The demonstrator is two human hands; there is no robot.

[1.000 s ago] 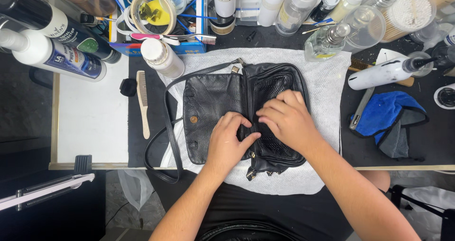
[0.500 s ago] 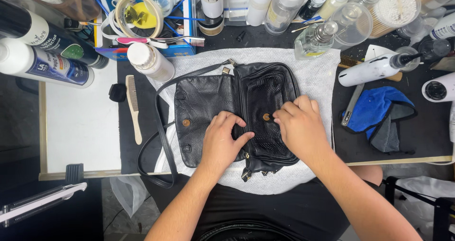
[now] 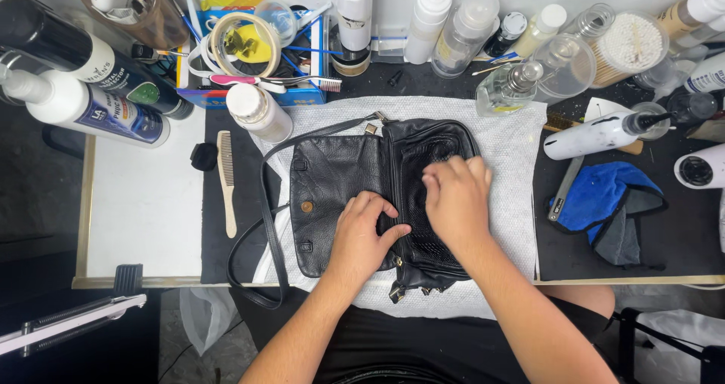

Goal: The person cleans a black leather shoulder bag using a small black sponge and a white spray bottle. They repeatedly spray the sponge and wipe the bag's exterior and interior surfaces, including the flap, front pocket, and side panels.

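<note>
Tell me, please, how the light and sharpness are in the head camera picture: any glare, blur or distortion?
Head view: even, bright light; soft sheen on the black leather bag, no harsh glare; left hand and right hand sharp, barely blurred; bottles at the left edge lean outward, suggesting wide-angle distortion; floor below is dark.

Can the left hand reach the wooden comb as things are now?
Probably yes. The left hand rests on the black bag, and the wooden comb lies uncovered to its left, with only the bag's strap between.
</note>
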